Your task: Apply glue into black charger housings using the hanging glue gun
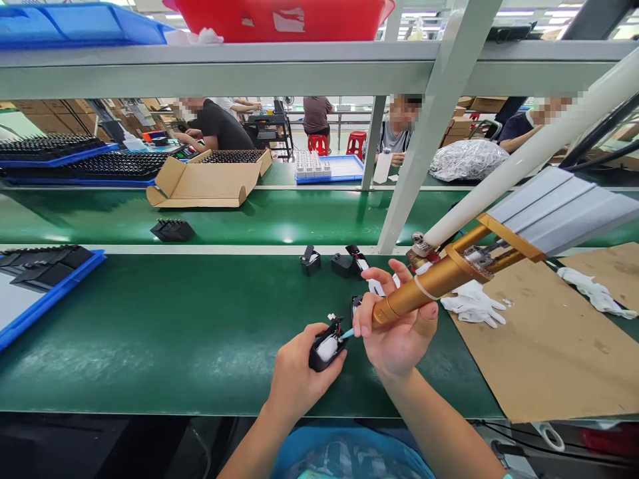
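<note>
My left hand [294, 376] is closed around a small black housing [327, 346] with a white part inside and small wires at its top. My right hand [399, 326] grips the gold barrel of a hanging dispenser tool [429, 286], and the tool's pale blue tip [347, 333] touches the housing. A white tube and black cables run up from the tool toward the upper right. Two more black housings [311, 261] [349, 263] lie on the green mat [174, 332] just beyond my hands.
White gloves [474, 305] lie on a brown cardboard sheet [559, 346] at right. A blue tray of black parts [40, 273] sits at left. Beyond lie a conveyor belt [279, 216], an open carton [210, 179], and other seated people.
</note>
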A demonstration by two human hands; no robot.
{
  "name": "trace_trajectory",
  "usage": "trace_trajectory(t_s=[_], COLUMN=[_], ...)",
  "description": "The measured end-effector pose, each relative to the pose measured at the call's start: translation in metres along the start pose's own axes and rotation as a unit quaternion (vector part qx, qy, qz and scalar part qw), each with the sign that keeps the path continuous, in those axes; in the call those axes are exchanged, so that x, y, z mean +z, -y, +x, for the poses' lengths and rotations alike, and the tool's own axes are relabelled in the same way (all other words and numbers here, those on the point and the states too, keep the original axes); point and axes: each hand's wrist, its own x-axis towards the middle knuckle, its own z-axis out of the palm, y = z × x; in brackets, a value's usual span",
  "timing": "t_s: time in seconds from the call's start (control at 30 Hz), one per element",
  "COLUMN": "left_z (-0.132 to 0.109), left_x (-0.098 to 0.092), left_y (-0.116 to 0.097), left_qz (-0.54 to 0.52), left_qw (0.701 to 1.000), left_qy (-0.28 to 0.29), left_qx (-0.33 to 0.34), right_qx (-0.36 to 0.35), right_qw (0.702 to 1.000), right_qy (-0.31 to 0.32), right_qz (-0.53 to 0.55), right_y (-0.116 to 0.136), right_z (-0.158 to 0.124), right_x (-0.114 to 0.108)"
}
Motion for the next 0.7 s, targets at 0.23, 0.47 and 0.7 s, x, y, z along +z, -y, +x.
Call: trace_trajectory(t_s=[0.23, 0.47, 0.7], left_z=[0.004, 0.010, 0.014], left_x=[0.011, 0.025, 0.032], left_y=[0.007, 0.000, 0.001], left_qz=[0.021, -0.019, -0.077], left_qw=[1.000, 0.999, 0.987], left_qy=[-0.003, -0.032, -0.085], left_qx=[-0.017, 0.030, 0.109], right_qx=[-0.001, 0.000, -0.006], right_qw=[1.000, 1.000, 0.999], right_qy=[0.006, 0.009, 0.017], right_qz=[0.016, 0.024, 0.038], right_y=[-0.001, -0.004, -0.005], right_z=[-0.001, -0.003, -0.004], right_x=[0.003, 0.010, 0.010])
